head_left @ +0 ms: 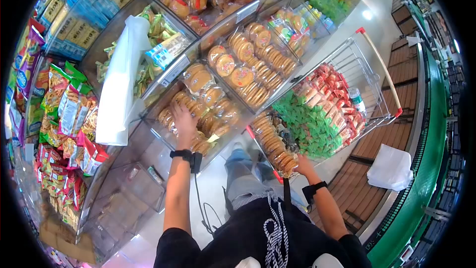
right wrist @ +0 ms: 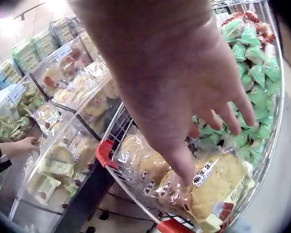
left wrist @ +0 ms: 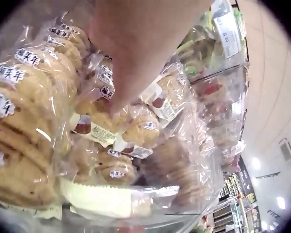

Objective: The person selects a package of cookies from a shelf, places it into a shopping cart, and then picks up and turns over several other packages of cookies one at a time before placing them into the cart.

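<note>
My left hand (head_left: 184, 121) reaches into a clear bin of packaged round cookies (head_left: 213, 94), its fingers extended over the packs. In the left wrist view the forearm hides most of that hand, and bagged cookies (left wrist: 29, 87) with yellow-edged wrappers surround it. My right hand (right wrist: 184, 97) is over the shopping cart, fingers spread and thumb against a row of bagged cookies (right wrist: 216, 182) lying at the near end. From above, this row of cookies (head_left: 270, 139) runs along the cart's side, and the right hand lies at its near end.
Green-wrapped packs (head_left: 302, 119) and red-wrapped packs (head_left: 329, 89) fill much of the cart (head_left: 379, 65). Other bins hold more cookies (head_left: 248, 60). A roll of white plastic bags (head_left: 121, 80) stands at the left, near bagged snacks (head_left: 67, 104). White bags (head_left: 390, 168) lie on the right shelf.
</note>
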Available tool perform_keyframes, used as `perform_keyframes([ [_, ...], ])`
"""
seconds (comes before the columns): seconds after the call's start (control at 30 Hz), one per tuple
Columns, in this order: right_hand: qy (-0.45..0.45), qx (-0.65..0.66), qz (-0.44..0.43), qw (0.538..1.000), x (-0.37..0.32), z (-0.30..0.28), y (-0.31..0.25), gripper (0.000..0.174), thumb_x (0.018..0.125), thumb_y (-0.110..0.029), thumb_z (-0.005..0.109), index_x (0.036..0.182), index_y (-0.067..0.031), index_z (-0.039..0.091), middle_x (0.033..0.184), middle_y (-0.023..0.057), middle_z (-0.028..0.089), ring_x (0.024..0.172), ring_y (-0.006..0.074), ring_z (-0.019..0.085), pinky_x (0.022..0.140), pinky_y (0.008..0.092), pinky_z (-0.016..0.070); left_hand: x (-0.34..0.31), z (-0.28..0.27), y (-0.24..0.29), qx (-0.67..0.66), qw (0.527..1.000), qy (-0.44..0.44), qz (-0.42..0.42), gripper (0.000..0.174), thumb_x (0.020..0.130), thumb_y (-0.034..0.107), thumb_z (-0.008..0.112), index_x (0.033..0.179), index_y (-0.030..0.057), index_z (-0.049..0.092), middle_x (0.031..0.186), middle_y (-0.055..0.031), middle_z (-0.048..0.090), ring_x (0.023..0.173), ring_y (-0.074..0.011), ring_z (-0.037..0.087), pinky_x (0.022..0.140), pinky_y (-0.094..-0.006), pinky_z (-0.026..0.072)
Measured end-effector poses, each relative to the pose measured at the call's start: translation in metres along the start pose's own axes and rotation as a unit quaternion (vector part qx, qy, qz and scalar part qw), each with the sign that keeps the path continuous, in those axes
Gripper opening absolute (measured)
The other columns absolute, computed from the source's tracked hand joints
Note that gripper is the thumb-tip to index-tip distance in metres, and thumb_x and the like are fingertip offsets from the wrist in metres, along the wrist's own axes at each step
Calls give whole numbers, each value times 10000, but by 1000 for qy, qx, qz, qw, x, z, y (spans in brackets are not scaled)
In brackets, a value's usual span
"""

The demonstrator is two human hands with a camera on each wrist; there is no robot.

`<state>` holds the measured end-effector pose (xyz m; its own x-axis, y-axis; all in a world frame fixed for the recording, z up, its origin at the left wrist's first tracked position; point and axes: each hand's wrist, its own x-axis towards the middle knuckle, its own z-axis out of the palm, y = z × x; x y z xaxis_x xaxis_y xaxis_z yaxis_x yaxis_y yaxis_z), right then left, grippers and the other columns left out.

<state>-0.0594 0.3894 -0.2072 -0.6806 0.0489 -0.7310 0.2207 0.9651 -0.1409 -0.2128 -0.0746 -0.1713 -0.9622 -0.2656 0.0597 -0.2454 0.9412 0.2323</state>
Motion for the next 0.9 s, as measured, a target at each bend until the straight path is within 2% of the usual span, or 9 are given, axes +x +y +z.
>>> perform_keyframes([
  [0.1,85,36,-17,996,2,12,15,686,634,-186,716,1215,-60,374,1242,246,391,1025,408,492,831,458,439,15,0,6,110,993,-50,-7,995,566,354,780,1332,59,217,1360,-225,221,1249,-376,242,990,-490,267],
  [0.13,97,43,28,994,-11,1,4,585,633,-129,680,1162,-64,439,1136,230,482,981,394,515,800,471,437,17,3,6,112,992,-61,-19,1022,546,370,789,1333,69,211,1355,-225,224,1257,-371,226,999,-507,243],
  [0.23,-28,-6,-130,991,-40,-26,-19,479,662,-98,612,1132,-109,517,1008,180,559,919,338,551,755,417,455,20,8,6,126,989,-71,-22,1035,517,401,799,1321,91,225,1314,-234,262,1255,-373,223,1021,-515,193],
  [0.33,-206,185,-256,926,-60,-2,-33,385,671,-77,554,1053,-125,577,861,145,605,848,314,574,711,387,459,23,6,3,143,988,-59,3,1048,500,437,797,1321,109,235,1302,-258,268,1235,-381,250,993,-500,231],
  [0.43,-292,52,-274,915,-76,12,-34,366,662,-63,551,1018,-128,605,859,126,623,833,287,581,711,376,461,22,1,3,138,988,-75,13,1073,485,461,796,1334,133,228,1311,-265,264,1224,-381,267,972,-485,250],
  [0.57,-259,-78,-221,937,-95,2,-16,355,645,-80,559,976,-191,626,1070,99,549,973,311,516,748,402,456,32,-12,10,171,974,-145,-11,1095,475,479,797,1351,181,212,1321,-271,254,1204,-396,282,941,-460,277],
  [0.7,-106,-133,-232,958,-115,-19,-30,370,623,-118,630,980,-212,609,1241,67,436,1095,303,434,778,431,447,33,-1,6,172,975,-140,2,1088,473,476,799,1347,187,219,1323,-282,242,1202,-409,277,942,-474,271],
  [0.73,-72,-53,-239,967,-108,-6,-23,525,606,-149,687,1104,-193,527,1273,70,409,1093,316,438,796,430,441,32,-2,6,169,976,-138,5,1089,473,474,800,1347,185,218,1325,-284,236,1201,-410,276,943,-479,268],
  [0.9,-85,-6,-182,980,-102,4,-19,644,650,-177,688,1220,-134,391,1122,118,522,1008,318,512,799,444,430,26,-1,-2,115,988,-102,32,1078,483,441,806,1345,169,217,1277,-294,274,1177,-428,291,960,-500,234],
])
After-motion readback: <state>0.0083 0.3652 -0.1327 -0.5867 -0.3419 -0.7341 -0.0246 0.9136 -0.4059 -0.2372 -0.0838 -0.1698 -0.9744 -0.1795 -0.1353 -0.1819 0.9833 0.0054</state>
